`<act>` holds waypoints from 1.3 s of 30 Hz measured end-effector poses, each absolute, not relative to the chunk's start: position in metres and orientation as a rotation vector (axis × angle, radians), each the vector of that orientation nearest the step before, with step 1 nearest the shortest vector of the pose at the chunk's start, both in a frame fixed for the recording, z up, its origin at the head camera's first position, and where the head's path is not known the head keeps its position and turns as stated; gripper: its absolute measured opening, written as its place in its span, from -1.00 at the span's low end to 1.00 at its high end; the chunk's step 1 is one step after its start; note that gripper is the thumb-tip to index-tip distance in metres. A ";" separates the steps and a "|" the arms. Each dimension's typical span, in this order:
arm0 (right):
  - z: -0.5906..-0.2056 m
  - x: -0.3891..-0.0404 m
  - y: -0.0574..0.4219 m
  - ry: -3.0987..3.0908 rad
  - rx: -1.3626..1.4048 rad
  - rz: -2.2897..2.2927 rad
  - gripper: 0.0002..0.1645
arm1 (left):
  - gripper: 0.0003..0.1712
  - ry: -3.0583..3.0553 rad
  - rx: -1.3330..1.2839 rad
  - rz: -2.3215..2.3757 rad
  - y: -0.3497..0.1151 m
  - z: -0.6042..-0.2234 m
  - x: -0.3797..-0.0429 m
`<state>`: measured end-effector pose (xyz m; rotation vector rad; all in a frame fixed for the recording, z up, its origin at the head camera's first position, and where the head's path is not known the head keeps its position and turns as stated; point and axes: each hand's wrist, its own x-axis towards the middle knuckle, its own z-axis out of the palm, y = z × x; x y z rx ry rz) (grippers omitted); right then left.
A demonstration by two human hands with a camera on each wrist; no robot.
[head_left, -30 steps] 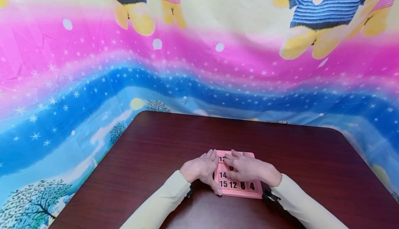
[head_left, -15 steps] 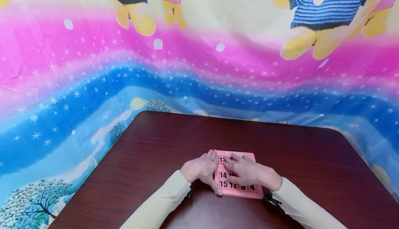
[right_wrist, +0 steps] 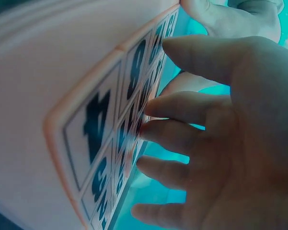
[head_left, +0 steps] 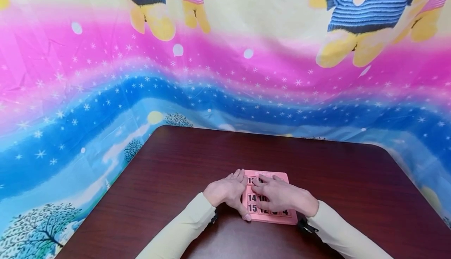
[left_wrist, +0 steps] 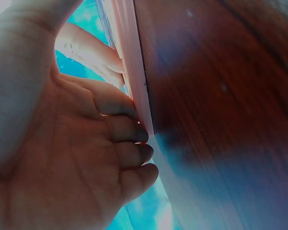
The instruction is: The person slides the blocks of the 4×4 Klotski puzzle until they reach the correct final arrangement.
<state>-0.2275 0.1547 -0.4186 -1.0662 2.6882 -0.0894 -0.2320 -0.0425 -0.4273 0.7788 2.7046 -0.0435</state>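
Observation:
A pink sliding number puzzle [head_left: 275, 219] lies flat on the table, its tiles printed with black numbers. My left hand [head_left: 227, 192] rests along the puzzle's left side, the thumb at the near corner. In the left wrist view the relaxed fingertips meet the puzzle's pink edge [left_wrist: 134, 57]. Spread over the tiles is my right hand [head_left: 282, 194], covering much of the middle and right columns. Its fingers are nearly straight, tips right at the tile faces in the right wrist view, near the 4 tile [right_wrist: 98, 124]. Below the 13 tile [head_left: 251, 180], bare pink base shows.
A dark red-brown wooden table [head_left: 197, 153] with rounded far corners carries the puzzle. Behind it hangs a colourful cloth [head_left: 218, 75] with bears, snowflakes and trees. Light sleeves [head_left: 179, 227] reach the wrists, and a black strap [head_left: 307, 223] shows at the right one.
My right hand has shifted slightly toward the near edge over the puzzle; the 6 tile, visible one second ago, is now hidden and the 10 partly shows. The left hand stays put.

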 end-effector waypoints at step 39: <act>-0.417 -0.231 0.163 2.679 -1.170 -0.208 -0.38 | 0.53 2.707 0.793 -0.016 -0.045 -0.428 -0.232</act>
